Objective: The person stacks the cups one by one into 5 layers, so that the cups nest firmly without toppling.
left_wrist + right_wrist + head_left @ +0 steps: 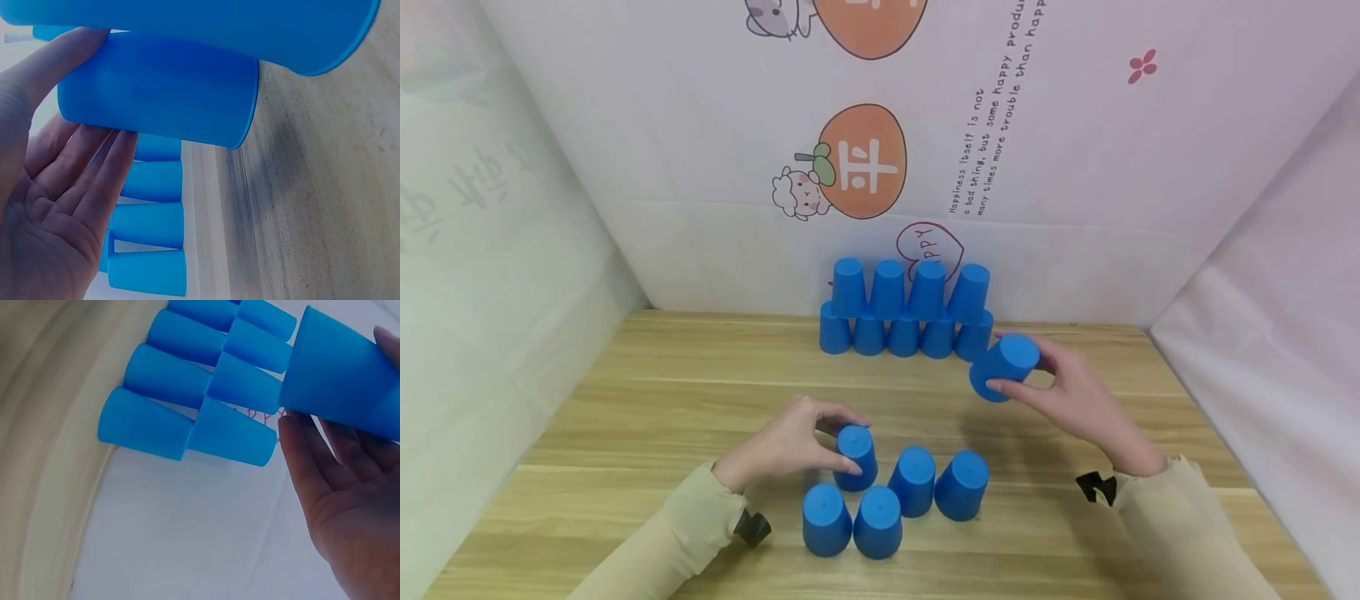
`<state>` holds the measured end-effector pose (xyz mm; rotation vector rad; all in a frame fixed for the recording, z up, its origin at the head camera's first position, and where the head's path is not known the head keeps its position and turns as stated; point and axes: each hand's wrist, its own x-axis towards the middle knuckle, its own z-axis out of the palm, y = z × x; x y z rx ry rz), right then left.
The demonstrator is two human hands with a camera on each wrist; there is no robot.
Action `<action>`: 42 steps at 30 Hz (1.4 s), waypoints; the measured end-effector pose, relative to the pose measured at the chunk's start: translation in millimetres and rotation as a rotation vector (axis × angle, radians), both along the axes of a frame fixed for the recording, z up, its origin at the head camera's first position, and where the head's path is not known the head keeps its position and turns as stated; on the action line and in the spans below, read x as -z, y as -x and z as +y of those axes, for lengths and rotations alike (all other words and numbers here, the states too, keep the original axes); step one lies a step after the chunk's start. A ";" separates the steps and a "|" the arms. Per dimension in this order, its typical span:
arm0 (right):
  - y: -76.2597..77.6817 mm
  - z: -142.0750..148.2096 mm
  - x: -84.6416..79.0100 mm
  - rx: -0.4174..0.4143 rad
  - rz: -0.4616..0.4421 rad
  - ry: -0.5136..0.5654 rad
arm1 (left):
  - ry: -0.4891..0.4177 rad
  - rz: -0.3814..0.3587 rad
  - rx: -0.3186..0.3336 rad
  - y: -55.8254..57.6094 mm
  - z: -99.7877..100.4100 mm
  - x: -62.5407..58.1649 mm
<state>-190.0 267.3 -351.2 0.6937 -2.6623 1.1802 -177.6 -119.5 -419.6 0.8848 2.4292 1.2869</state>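
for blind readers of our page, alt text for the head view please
A person's right hand holds a tilted, tapered blue plastic-looking cup above a wooden table; the left hand grips another cup near four more. Behind, nine upside-down blue cups stand in two tiers, five below four, before a printed white cloth.

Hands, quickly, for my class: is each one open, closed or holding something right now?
Left hand: holding a cup.
Right hand: holding another cup.
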 end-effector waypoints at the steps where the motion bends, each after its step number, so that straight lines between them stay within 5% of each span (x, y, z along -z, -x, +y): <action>1: 3.9 -1.6 -1.2 0.001 0.005 0.002 | -0.001 0.000 0.000 -0.1 0.0 0.0; 11: 41.5 -22.6 -18.8 -0.007 0.071 0.104 | 0.009 -0.001 -0.009 -0.5 0.5 -0.4; 21: 77.0 -37.9 -52.1 0.043 0.124 0.083 | 0.008 -0.002 -0.006 -0.2 1.0 -1.1; 32: 109.5 -51.7 -86.6 0.143 0.076 0.140 | -0.001 -0.009 -0.003 -0.6 0.8 -1.7; 42: 133.4 -58.6 -78.4 0.229 0.062 0.141 | 0.003 -0.014 -0.006 -0.4 0.8 -1.1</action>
